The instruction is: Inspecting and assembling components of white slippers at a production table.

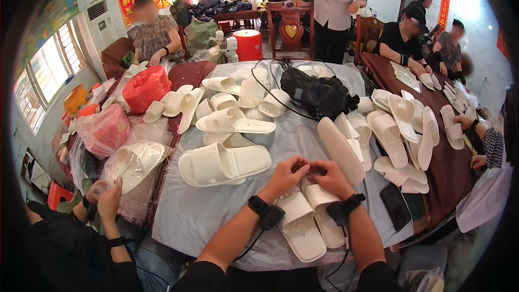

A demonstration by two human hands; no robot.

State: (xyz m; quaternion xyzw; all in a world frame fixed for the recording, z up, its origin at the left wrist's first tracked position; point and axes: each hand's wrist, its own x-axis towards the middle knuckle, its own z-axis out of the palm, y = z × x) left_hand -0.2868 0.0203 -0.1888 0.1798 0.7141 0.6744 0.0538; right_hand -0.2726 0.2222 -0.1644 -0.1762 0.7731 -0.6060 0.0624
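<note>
A pair of white slide slippers lies in front of me, the left slipper and the right slipper side by side with heels toward me. Over their far ends my left hand and my right hand meet, fingers curled and thumbs close together. Whatever the fingertips pinch, if anything, is hidden. Each wrist wears a black strap with a small box and cable. Left of my hands sits a large white slipper on a pile. A slipper with its textured sole showing leans close beyond my right hand.
Plastic sheeting covers the table. A black mesh bag and cable lie beyond, more slippers and a dark phone at right. A neighbour's hands hold a bagged slipper at left. Another person's hand touches a slipper at right.
</note>
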